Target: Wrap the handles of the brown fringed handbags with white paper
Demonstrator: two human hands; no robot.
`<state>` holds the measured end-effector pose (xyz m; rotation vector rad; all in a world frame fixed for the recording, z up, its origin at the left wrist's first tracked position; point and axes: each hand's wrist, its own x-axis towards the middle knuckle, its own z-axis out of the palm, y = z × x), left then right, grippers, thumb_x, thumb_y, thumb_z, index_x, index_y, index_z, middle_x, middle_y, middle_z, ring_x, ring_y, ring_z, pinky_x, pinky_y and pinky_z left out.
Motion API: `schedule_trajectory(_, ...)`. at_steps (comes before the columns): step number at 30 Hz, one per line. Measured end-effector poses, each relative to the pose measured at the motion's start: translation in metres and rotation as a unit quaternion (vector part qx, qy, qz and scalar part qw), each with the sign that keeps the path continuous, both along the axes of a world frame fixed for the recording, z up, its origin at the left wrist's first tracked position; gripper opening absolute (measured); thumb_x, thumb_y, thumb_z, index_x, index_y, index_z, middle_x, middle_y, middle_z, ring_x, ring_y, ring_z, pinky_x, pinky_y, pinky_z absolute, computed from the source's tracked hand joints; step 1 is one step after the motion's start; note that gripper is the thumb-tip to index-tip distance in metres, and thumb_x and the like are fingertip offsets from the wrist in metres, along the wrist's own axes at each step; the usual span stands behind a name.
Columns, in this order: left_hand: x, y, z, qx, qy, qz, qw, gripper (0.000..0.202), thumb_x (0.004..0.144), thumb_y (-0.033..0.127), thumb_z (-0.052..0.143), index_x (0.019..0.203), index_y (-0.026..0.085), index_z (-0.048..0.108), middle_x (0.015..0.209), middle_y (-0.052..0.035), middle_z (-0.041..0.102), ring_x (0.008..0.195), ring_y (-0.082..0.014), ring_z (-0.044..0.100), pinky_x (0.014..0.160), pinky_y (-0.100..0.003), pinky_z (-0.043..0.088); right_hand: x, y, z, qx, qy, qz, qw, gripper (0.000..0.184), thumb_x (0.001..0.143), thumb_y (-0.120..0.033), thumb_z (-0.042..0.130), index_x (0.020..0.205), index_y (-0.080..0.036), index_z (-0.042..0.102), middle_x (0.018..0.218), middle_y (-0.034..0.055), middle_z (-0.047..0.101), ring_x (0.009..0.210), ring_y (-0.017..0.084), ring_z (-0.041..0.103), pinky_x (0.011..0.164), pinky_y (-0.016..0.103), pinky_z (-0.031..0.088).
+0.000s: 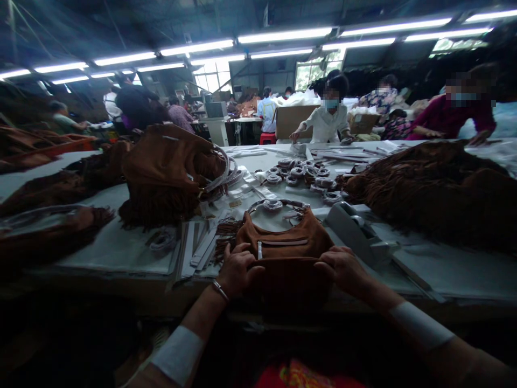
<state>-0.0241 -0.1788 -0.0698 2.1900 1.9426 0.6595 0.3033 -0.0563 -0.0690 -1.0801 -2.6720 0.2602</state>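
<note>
A brown handbag [283, 240] with a zip pocket and a wrapped handle lies at the table's front edge, its lower part hanging over toward me. My left hand [239, 268] grips the bag's left side, fingers on the far face and thumb toward me. On the right side, my right hand [343, 268] pinches the bag's edge in the same way. Between the hands the brown material is stretched level. A small white tag [259, 249] sits by the left end of the zip. Dark fringe [226, 234] spreads out beside the bag's left side.
A fringed brown bag [161, 172] stands at left; a large brown fringed pile [436, 194] lies at right. Wrapped handle coils [297, 172] are heaped behind. A grey tape dispenser [355, 231] stands close by my right hand. Paper strips [202, 245] lie left. Co-workers [329, 121] work across the table.
</note>
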Motion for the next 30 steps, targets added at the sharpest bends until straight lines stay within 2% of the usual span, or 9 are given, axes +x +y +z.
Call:
schedule_trajectory(5, 0.013, 0.007, -0.005, 0.019, 0.040, 0.067, 0.997, 0.031, 0.096, 0.041, 0.059, 0.075, 0.019, 0.065, 0.088, -0.0059, 0.075, 0.114, -0.0288, 0.063, 0.115, -0.068, 0.008, -0.009, -0.004, -0.006, 0.040, -0.044, -0.060, 0.996, 0.030, 0.097, -0.041, 0.058, 0.076, -0.022, 0.069, 0.073, 0.0042, 0.071, 0.085, 0.025, 0.064, 0.087, 0.040, 0.033)
schedule_trajectory(9, 0.026, 0.017, 0.002, -0.008, 0.077, 0.140, 0.987, 0.026, 0.089, 0.043, 0.069, 0.080, 0.018, 0.068, 0.092, -0.0096, 0.072, 0.103, -0.0294, 0.064, 0.113, -0.070, 0.017, -0.018, -0.006, -0.008, 0.051, -0.079, -0.114, 0.989, 0.021, 0.094, -0.040, 0.063, 0.089, -0.021, 0.069, 0.078, 0.0069, 0.071, 0.084, 0.027, 0.065, 0.083, 0.039, 0.032)
schedule_trajectory(13, 0.049, 0.023, 0.013, -0.003, 0.133, 0.201, 0.971, 0.021, 0.086, 0.034, 0.073, 0.092, 0.015, 0.070, 0.097, -0.0143, 0.071, 0.110, -0.0354, 0.060, 0.112, -0.073, 0.020, -0.026, -0.007, -0.005, 0.040, -0.099, -0.128, 0.986, 0.020, 0.093, -0.040, 0.064, 0.086, -0.022, 0.068, 0.079, 0.0078, 0.071, 0.084, 0.028, 0.065, 0.082, 0.038, 0.031)
schedule_trajectory(15, 0.065, 0.022, 0.013, 0.037, 0.145, 0.145, 0.978, 0.012, 0.092, 0.023, 0.064, 0.099, 0.016, 0.070, 0.107, -0.0143, 0.071, 0.121, -0.0346, 0.056, 0.117, -0.067, 0.019, -0.029, -0.006, -0.003, 0.031, -0.099, -0.127, 0.986, 0.019, 0.093, -0.039, 0.064, 0.084, -0.022, 0.067, 0.078, 0.0073, 0.071, 0.085, 0.028, 0.065, 0.082, 0.039, 0.031)
schedule_trajectory(17, 0.077, 0.019, 0.006, 0.060, 0.109, -0.009, 0.992, 0.020, 0.097, 0.017, 0.053, 0.109, 0.020, 0.069, 0.119, -0.0099, 0.070, 0.127, -0.0271, 0.055, 0.122, -0.052, 0.024, -0.029, -0.005, -0.003, 0.025, -0.096, -0.126, 0.987, 0.019, 0.093, -0.038, 0.064, 0.083, -0.023, 0.067, 0.077, 0.0068, 0.071, 0.086, 0.028, 0.065, 0.081, 0.038, 0.031)
schedule_trajectory(20, 0.086, 0.013, -0.014, 0.032, 0.037, -0.184, 0.982, 0.040, 0.099, 0.034, 0.053, 0.138, 0.021, 0.055, 0.145, -0.0079, 0.058, 0.137, -0.0239, 0.049, 0.120, -0.042, 0.032, -0.027, -0.004, -0.006, 0.027, -0.092, -0.124, 0.988, 0.020, 0.093, -0.038, 0.063, 0.082, -0.022, 0.068, 0.078, 0.0072, 0.071, 0.086, 0.028, 0.065, 0.080, 0.038, 0.031)
schedule_trajectory(24, 0.082, 0.011, -0.031, -0.012, 0.010, -0.192, 0.981, 0.062, 0.097, 0.051, 0.054, 0.150, 0.020, 0.041, 0.158, -0.0078, 0.044, 0.147, -0.0264, 0.036, 0.123, -0.046, 0.026, -0.021, -0.004, -0.005, 0.035, -0.097, -0.110, 0.989, 0.020, 0.092, -0.038, 0.063, 0.082, -0.022, 0.068, 0.077, 0.0074, 0.071, 0.082, 0.027, 0.064, 0.079, 0.038, 0.033)
schedule_trajectory(28, 0.081, 0.014, -0.029, -0.036, -0.004, -0.188, 0.982, 0.058, 0.095, 0.049, 0.058, 0.146, 0.024, 0.048, 0.155, -0.0054, 0.048, 0.146, -0.0256, 0.040, 0.122, -0.045, 0.026, -0.032, -0.007, 0.021, 0.054, -0.045, -0.057, 0.996, 0.013, 0.091, -0.028, 0.061, 0.082, -0.021, 0.068, 0.082, 0.0077, 0.071, 0.089, 0.027, 0.064, 0.084, 0.039, 0.039)
schedule_trajectory(30, 0.084, 0.015, -0.026, -0.038, -0.004, -0.180, 0.983, 0.058, 0.094, 0.049, 0.059, 0.145, 0.023, 0.049, 0.155, -0.0058, 0.048, 0.145, -0.0267, 0.040, 0.122, -0.046, 0.026, -0.049, -0.008, 0.035, 0.071, 0.054, -0.013, 0.996, 0.016, 0.094, -0.026, 0.056, 0.101, -0.018, 0.069, 0.102, 0.0102, 0.073, 0.105, 0.027, 0.062, 0.094, 0.039, 0.042)
